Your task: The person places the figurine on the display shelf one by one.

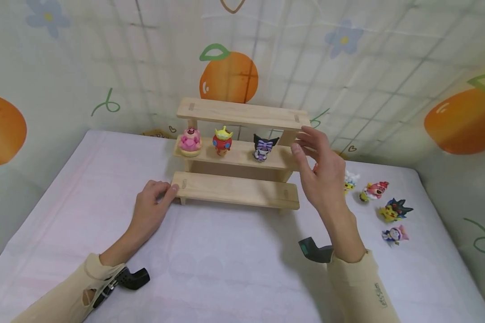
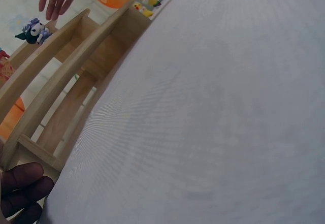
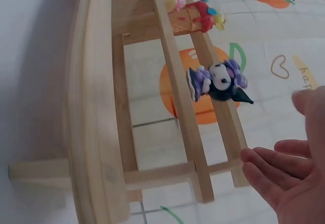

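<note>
A three-tier wooden display shelf (image 1: pixel 234 190) stands on the cloth-covered table. My left hand (image 1: pixel 149 208) holds the left end of its lowest tier, thumb over the board's edge; in the left wrist view its fingers (image 2: pixel 25 191) curl at the shelf end. Nothing is in my right hand (image 1: pixel 323 175), its fingertips right at the upper board's right end. Along the middle tier stand a pink bear figurine (image 1: pixel 190 142), a green-headed figurine on a red ice-cream cone (image 1: pixel 222 141) and a black-eared figurine with a purple bow (image 3: pixel 216 82), the one nearest my right hand.
Several figurines lie on the table right of the shelf, among them a yellow one with dark spiky hair (image 1: pixel 395 210), a pink-hatted one (image 1: pixel 395 234) and a red-and-pink one (image 1: pixel 374 191). A printed curtain (image 1: pixel 266 58) hangs behind the shelf.
</note>
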A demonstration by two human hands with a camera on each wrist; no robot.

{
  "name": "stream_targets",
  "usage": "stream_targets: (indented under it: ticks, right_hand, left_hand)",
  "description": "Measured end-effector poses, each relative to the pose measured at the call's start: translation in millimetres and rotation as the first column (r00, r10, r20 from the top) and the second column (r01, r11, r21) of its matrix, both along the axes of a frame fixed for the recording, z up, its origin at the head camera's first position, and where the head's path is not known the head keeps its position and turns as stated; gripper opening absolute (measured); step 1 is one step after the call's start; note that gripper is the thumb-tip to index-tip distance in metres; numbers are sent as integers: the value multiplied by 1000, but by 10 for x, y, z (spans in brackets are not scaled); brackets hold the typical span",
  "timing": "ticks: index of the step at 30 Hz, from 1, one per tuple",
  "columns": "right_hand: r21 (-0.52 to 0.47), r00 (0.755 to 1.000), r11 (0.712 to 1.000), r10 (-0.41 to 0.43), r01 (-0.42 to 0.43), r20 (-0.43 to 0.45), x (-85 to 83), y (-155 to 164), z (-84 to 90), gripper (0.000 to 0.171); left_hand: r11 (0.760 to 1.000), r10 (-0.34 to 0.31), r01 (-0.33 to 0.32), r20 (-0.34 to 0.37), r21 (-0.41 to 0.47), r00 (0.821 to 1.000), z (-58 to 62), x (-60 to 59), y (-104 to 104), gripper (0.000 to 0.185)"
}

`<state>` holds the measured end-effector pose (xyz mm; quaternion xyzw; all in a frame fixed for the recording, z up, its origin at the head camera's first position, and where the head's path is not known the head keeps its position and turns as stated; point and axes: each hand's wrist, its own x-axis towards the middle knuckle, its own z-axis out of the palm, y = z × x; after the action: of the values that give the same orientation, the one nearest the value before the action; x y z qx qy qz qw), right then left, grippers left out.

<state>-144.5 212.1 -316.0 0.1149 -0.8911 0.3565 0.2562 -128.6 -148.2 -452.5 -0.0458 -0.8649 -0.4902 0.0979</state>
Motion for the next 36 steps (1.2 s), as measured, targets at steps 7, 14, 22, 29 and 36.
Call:
stream_targets:
  ticks: [7, 14, 22, 29, 36]
  right_hand:
    - [21, 998, 998, -55, 54, 21, 49, 125, 1, 41]
    - [38, 998, 998, -57, 56, 7, 95, 307, -66, 37]
    - [115, 983, 982, -160, 149, 88, 170, 591, -109, 41]
    - [205, 968, 962, -211, 180, 139, 147, 770, -158, 40]
    - [295, 966, 945, -196, 140, 170, 26, 841, -316, 44]
  left_hand:
    - [1000, 0, 0, 0, 5, 1000, -12, -7, -4, 34]
    - [1000, -2, 2, 2, 0, 1000, -21, -4, 3, 33]
    - [1000, 0, 0, 0, -1, 1000, -4, -6, -10, 32]
    - [1000, 2, -2, 1, -3, 1000, -3, -14, -15, 32]
    - [1000, 1, -1, 12, -1, 1000, -6, -20, -14, 33]
